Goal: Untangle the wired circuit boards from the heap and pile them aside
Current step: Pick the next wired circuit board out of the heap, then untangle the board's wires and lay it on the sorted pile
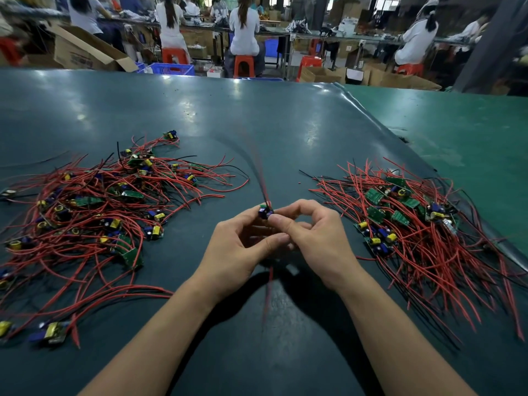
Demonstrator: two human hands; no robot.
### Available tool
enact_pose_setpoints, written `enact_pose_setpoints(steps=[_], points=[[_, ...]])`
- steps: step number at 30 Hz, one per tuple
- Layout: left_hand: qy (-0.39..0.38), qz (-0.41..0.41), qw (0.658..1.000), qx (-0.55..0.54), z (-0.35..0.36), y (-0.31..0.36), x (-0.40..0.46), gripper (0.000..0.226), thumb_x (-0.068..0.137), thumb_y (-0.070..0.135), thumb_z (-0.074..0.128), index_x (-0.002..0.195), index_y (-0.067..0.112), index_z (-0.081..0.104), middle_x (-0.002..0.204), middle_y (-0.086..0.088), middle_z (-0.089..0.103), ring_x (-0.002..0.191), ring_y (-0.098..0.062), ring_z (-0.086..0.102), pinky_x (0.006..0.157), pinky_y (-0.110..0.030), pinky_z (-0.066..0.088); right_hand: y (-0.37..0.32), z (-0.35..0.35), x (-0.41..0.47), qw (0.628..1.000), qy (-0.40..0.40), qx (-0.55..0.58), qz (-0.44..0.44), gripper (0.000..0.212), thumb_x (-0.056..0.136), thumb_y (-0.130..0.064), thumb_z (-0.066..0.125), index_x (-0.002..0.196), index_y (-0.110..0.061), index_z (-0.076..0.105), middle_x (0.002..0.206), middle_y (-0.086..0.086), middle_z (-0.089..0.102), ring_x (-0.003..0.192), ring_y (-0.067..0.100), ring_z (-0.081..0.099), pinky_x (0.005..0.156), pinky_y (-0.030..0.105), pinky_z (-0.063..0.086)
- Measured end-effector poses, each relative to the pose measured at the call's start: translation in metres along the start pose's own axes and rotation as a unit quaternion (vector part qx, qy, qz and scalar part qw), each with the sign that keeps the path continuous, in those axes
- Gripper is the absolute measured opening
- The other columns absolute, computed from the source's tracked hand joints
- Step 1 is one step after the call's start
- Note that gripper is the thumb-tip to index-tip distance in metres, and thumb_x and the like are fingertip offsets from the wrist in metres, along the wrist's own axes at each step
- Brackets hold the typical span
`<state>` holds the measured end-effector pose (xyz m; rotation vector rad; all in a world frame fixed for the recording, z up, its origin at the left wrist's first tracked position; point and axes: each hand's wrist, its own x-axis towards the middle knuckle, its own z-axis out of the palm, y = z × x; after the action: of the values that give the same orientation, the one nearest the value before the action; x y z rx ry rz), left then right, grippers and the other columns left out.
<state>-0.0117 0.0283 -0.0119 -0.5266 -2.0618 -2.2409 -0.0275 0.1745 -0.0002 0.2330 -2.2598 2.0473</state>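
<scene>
both hands, left hand (240, 241) and right hand (311, 235), pinch one small board (265, 212) mid-frame over the dark green table (257, 124); wire heaps left (85, 207) and right (414, 224), workers on orange stools (243, 65) up top.

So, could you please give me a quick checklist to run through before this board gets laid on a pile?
1. Board held: ok. The left hand and right hand both pinch the small circuit board.
2. Its wires free of both heaps: cannot tell. The red wires are motion-blurred.
3. Which pile is the sorted one: cannot tell. The left heap and right heap both look tangled.
4. Bare mat between the heaps: ok. The green mat shows open surface there.
5. Board undamaged: cannot tell, too small.
</scene>
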Motion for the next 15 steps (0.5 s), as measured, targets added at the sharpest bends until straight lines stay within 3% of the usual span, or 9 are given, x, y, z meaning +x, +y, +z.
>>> enact_pose_setpoints(steps=[2,4,7,9,11,15], points=[[0.016,0.01,0.999,0.029,-0.001,-0.002,0.001,0.036,0.08,0.009,0.073,0.115,0.013,0.067,0.104,0.002,0.075,0.094,-0.011,0.07,0.083,-0.023,0.055,0.0,-0.003,0.001,0.998,0.007,-0.058,-0.023,0.012,0.084,-0.021,0.076,0.075,-0.025,0.071,0.089,0.006,0.07,0.066,0.007,0.062,0.061,0.025,0.051],[0.036,-0.002,0.997,0.062,-0.002,-0.005,0.0,0.039,0.086,-0.003,0.068,0.123,0.009,0.064,0.092,0.006,0.075,0.08,-0.009,0.068,0.078,-0.022,0.054,-0.003,-0.005,-0.001,0.998,-0.052,-0.029,-0.001,0.009,0.084,-0.03,0.075,0.081,-0.023,0.071,0.076,-0.001,0.071,0.064,0.008,0.062,0.056,0.023,0.048],[0.033,-0.013,0.988,0.148,-0.003,-0.008,0.0,0.055,0.086,-0.013,0.058,0.132,0.018,0.06,0.081,0.005,0.07,0.064,-0.011,0.06,0.068,-0.023,0.053,-0.003,-0.008,-0.002,0.996,-0.07,-0.046,0.035,0.03,0.074,-0.042,0.079,0.081,-0.017,0.066,0.068,-0.004,0.066,0.053,0.011,0.061,0.043,0.023,0.044],[0.023,-0.013,0.984,0.177,-0.003,-0.01,-0.001,0.058,0.086,-0.013,0.054,0.133,0.021,0.06,0.075,-0.002,0.07,0.054,-0.01,0.059,0.061,-0.024,0.054,-0.004,-0.009,-0.001,0.994,-0.05,-0.093,0.022,0.028,0.079,-0.035,0.079,0.074,-0.013,0.063,0.063,0.001,0.064,0.048,0.009,0.058,0.041,0.021,0.043],[0.025,-0.008,0.987,0.156,0.0,-0.012,-0.003,0.045,0.09,-0.005,0.061,0.126,0.021,0.065,0.073,-0.006,0.072,0.048,-0.013,0.061,0.053,-0.025,0.053,-0.004,-0.011,0.0,0.995,-0.025,-0.096,0.002,0.028,0.086,-0.026,0.074,0.065,-0.013,0.062,0.053,0.0,0.06,0.042,0.006,0.053,0.041,0.016,0.04],[0.102,0.018,0.985,0.141,-0.003,-0.012,-0.005,0.015,0.09,0.01,0.069,0.095,0.021,0.078,0.073,0.0,0.072,0.045,-0.017,0.061,0.045,-0.026,0.051,-0.01,-0.021,0.003,0.996,0.086,-0.006,-0.005,0.031,0.086,-0.027,0.074,0.059,-0.015,0.066,0.045,0.001,0.055,0.036,0.009,0.047,0.038,0.015,0.034]])
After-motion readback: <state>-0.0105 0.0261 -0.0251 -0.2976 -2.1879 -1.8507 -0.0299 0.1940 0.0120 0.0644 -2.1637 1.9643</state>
